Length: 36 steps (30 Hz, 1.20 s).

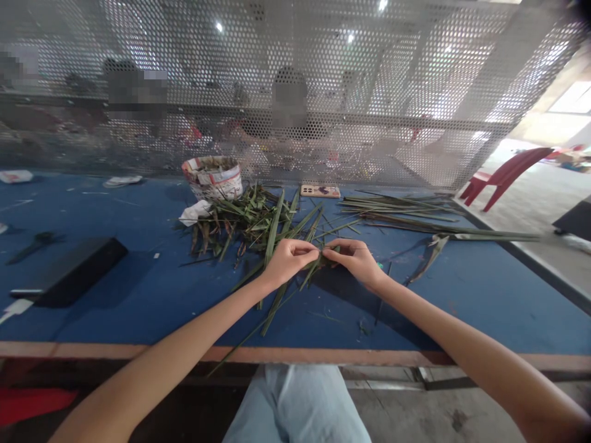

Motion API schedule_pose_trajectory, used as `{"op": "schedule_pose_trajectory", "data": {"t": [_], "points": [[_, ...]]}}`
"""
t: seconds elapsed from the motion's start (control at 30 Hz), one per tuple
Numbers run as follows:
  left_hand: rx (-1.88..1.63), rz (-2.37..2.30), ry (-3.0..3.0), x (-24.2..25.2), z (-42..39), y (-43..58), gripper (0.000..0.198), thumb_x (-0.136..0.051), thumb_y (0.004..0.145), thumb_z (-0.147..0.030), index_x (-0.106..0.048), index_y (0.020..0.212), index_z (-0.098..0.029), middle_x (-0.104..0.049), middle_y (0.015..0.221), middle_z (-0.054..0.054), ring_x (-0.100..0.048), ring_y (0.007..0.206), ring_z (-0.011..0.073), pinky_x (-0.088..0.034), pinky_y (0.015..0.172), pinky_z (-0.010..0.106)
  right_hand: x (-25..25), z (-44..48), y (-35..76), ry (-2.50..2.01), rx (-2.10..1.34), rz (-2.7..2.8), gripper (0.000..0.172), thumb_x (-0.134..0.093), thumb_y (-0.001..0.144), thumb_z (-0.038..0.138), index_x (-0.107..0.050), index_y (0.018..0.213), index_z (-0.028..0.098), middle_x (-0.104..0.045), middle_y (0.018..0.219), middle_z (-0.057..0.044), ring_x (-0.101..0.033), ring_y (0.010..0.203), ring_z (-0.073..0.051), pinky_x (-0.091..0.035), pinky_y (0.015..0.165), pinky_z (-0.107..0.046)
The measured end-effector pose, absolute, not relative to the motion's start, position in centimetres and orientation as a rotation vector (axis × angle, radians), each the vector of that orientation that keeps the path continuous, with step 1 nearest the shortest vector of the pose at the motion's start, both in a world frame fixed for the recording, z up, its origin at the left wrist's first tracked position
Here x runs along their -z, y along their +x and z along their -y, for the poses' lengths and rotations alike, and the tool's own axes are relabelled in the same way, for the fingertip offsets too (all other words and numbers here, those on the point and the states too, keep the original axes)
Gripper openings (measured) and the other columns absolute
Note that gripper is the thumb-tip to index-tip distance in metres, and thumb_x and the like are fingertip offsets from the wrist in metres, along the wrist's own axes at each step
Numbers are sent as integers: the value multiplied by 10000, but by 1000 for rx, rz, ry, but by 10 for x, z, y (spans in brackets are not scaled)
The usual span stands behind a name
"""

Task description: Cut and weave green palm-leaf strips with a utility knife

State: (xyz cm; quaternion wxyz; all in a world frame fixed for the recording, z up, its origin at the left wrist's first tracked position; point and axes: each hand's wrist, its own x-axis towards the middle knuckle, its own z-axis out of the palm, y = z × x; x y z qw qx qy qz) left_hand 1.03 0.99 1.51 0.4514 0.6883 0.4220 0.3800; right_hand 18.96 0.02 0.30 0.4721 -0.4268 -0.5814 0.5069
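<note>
Both hands meet above the blue table (pixel 175 307), fingertips nearly touching. My left hand (pixel 290 259) is closed in a pinch on a green leaf strip (pixel 314 269). My right hand (pixel 353 258) pinches too, close against the left, with a bit of green leaf showing by its fingers. Exactly where each strip passes between the fingertips is too small to make out. Long green leaf strips (pixel 276 224) lie crossed under and around the hands. A heap of leaf pieces (pixel 244 215), some browned, spreads to the left of them.
Behind the heap stands a round paper-covered basket (pixel 215 178). A phone (pixel 320 191) lies near the perforated metal screen (pixel 369 92). More long strips (pixel 406 209) rest at the right. A black box-like device (pixel 76 271) sits at the left. A red chair (pixel 503 175) stands beyond the table.
</note>
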Motion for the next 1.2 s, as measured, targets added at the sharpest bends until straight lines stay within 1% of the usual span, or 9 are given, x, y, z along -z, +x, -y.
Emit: {"op": "schedule_pose_trajectory", "data": {"t": [0.17,0.23,0.53,0.67,0.83,0.93,1.07,1.13,1.2], "points": [[-891,-985,1598,-17,-10,11,198,-716,695,-348,-737,753,-160,-721,688,57,-667,661,180,-470,577,235,-4,1,189,-1064,-1208,1385,342,-759,636,459,-678,791,165,-639,669,-10,-579,612,-133,-492,580,-266],[-861,-959,1542,-19,-10,11,198,-732,684,-348,-732,743,-159,-726,689,68,-677,663,191,-481,583,247,-5,2,189,-1094,-1181,1354,353,-752,642,467,-677,805,162,-631,675,-8,-564,604,-126,-500,593,-271],[-887,-905,1312,-20,-14,9,195,-772,648,-298,-725,755,-142,-729,731,59,-664,656,148,-520,681,262,-7,1,192,-1064,-1157,1231,307,-729,678,450,-657,786,171,-606,748,-4,-534,651,-106,-493,617,-234],[-937,-945,1232,-19,-17,8,220,-795,618,-297,-722,746,-133,-724,727,56,-648,631,129,-519,682,260,-7,0,193,-1048,-1180,1242,310,-735,673,449,-650,779,171,-593,761,-7,-531,682,-112,-485,629,-233],[-1000,-955,1233,-19,-20,5,191,-785,630,-290,-720,721,-135,-716,693,48,-649,634,131,-519,691,262,-6,1,192,-1067,-1153,1314,343,-718,686,483,-632,815,177,-600,781,-19,-548,732,-139,-484,679,-264],[-1047,-971,1249,-18,-21,3,165,-773,646,-282,-720,702,-136,-710,675,47,-645,626,131,-519,688,263,-7,0,192,-1024,-988,1325,378,-660,749,501,-614,975,202,-628,909,-42,-576,862,-176,-477,806,-317],[-1151,-1011,1232,-15,-24,1,169,-769,655,-288,-714,686,-131,-707,676,54,-643,615,133,-525,673,268,-12,2,200,-961,-581,1325,397,-421,909,500,-536,1173,226,-610,1086,-86,-554,1042,-216,-403,955,-392],[-1209,-1009,1143,-13,-27,0,169,-780,645,-273,-714,701,-128,-710,691,52,-647,626,129,-533,683,261,-14,5,207,-982,-303,1434,421,-394,919,490,-513,1223,223,-587,1160,-106,-529,1097,-245,-372,976,-429],[-1233,-961,979,-11,-31,-2,139,-782,646,-221,-712,718,-125,-716,721,46,-664,676,122,-541,723,241,-15,9,213,-1017,-25,1622,423,-480,875,501,-560,1187,226,-599,1159,-108,-517,1112,-279,-335,987,-464]]}}
